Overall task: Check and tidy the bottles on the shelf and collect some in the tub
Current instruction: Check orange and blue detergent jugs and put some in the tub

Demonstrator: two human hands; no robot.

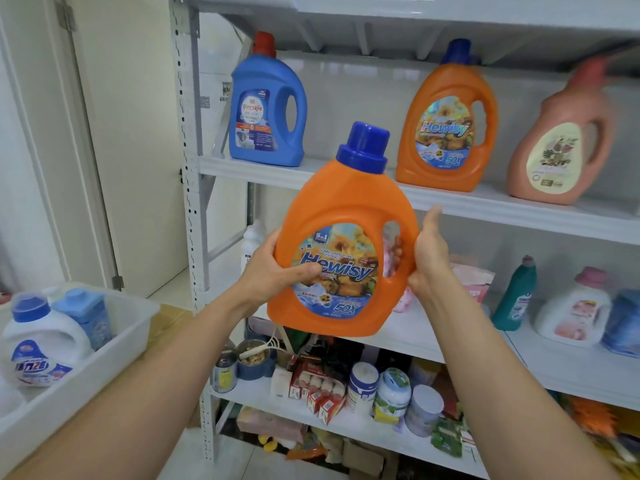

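Your forearms fill the bottom edge, both hands up on the orange Hewisy bottle (341,237). It is held upright in the air, in front of the shelf (485,207).

Left hand (277,268): clamped on the bottle's left flank, thumb across the label, fingers hidden behind. Right hand (427,258): fingers threaded through the moulded handle and curled on it, thumb pointing up. Blue cap is on.

Handling, as a judgement: stiff moulded jug with smooth glossy walls, so likely slippery on a flank grip. The plastic is opaque and the fill level can't be read, so treat it as full and heavy. The handle is your secure hold. A palm under the base would steady it better than a squeeze at the side.

Outward from that bottle:
- Up and right: a twin orange bottle (446,126) on the shelf board, and further right a peach bottle (561,140), blurred.
- Up and left: a blue bottle (266,112) with a red cap.
- Down and left: the white tub (114,362), holding a white bottle (41,344) and a pale blue bottle (86,313).
- Below: cans and cartons on a lower board.
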